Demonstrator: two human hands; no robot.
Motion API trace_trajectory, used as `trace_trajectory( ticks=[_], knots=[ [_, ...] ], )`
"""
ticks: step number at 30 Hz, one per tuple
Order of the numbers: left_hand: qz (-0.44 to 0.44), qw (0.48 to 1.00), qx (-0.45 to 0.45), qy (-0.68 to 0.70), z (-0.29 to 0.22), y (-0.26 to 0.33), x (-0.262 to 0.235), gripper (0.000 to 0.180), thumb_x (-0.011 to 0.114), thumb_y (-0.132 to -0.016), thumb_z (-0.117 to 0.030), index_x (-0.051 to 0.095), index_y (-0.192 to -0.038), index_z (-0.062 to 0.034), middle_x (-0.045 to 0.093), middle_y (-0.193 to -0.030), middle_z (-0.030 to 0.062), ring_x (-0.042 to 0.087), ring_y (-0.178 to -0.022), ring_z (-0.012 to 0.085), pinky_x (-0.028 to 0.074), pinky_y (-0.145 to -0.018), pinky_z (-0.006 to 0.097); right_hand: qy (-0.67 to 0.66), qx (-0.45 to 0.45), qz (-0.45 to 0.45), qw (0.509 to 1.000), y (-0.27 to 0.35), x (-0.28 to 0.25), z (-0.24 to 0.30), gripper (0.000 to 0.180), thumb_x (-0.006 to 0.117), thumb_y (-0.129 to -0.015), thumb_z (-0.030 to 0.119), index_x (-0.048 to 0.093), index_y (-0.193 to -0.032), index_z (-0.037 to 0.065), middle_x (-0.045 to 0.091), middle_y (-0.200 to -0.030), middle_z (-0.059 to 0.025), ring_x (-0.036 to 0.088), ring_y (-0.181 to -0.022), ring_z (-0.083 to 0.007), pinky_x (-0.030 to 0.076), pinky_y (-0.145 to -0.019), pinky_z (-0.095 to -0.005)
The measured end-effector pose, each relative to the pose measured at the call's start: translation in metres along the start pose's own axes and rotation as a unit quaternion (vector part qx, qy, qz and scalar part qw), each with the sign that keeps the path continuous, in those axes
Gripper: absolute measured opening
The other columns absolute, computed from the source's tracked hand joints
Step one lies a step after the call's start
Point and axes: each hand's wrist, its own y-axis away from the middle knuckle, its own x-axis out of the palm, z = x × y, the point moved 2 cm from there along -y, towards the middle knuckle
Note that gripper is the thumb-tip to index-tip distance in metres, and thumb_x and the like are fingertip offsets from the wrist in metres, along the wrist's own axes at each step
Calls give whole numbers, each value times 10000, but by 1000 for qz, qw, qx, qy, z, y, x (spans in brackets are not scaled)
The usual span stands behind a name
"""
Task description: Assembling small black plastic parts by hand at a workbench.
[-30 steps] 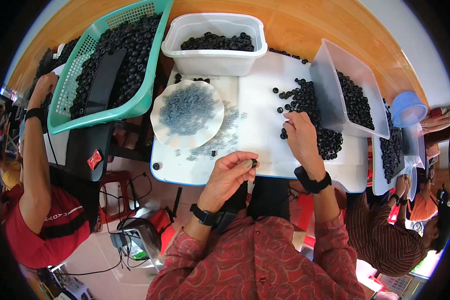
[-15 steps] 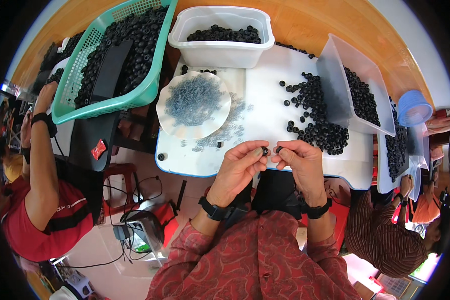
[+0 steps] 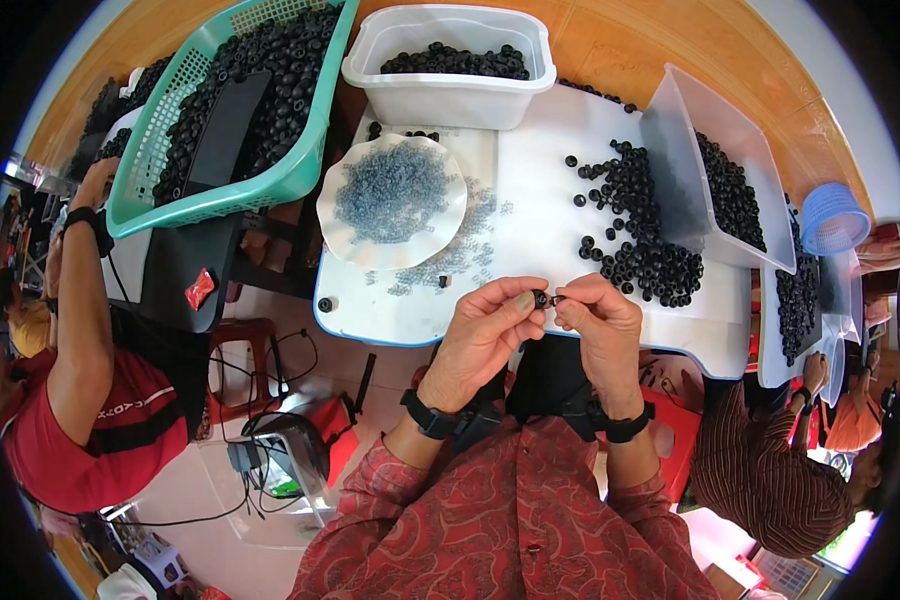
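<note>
Over the table's near edge, my left hand is closed in a pinch, with a small round black part between thumb and fingertips. Facing it, my right hand is also closed. Its fingertips pinch a tiny dark piece right at the black part; whether the two touch or fit into each other is too small to make out. Beyond my left hand stands a scalloped white plate heaped with small clear bluish pieces. A pile of black round parts lies beyond my right hand.
A white tub and a translucent bin hold black parts. At the left stands a green basket, full of them. Loose clear pieces lie around the plate. Co-workers sit on both sides; cables hang at lower left.
My right hand has come closer to the left, bringing its small dark piece up to the black part. The whole view has shifted slightly.
</note>
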Motion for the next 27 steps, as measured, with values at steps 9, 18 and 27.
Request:
trace_trajectory(
  ticks=[9, 18, 27],
  knots=[
    [2, 1000, 11, -12, 0, 2, 4, 258, 588, -983, -37, 626, -1226, 42, 689, -989, 96, 663, -855, 137, 583, -757, 258, 27, -21, -4, 999, 1, 1, -2, 122, 735, -852, -32, 710, -969, -7, 639, -927, -45, 615, -846, -103, 504, -759, -226],
    [0, 999, 28, -35, 0, 4, 8, 259, 584, -984, -30, 622, -1231, 41, 698, -958, 105, 680, -859, 152, 598, -770, 277, 39, -51, -12, 998, 2, 3, -2, 136, 733, -838, -56, 714, -964, -9, 624, -922, -45, 608, -849, -112, 498, -767, -232],
    [-5, 998, 39, -50, -1, 4, 11, 258, 582, -982, -20, 624, -1229, 41, 703, -955, 110, 691, -856, 158, 606, -771, 278, 70, -74, -13, 995, 2, 3, -1, 119, 746, -835, -38, 722, -945, 2, 620, -920, -41, 591, -835, -104, 486, -745, -225]
  ],
)
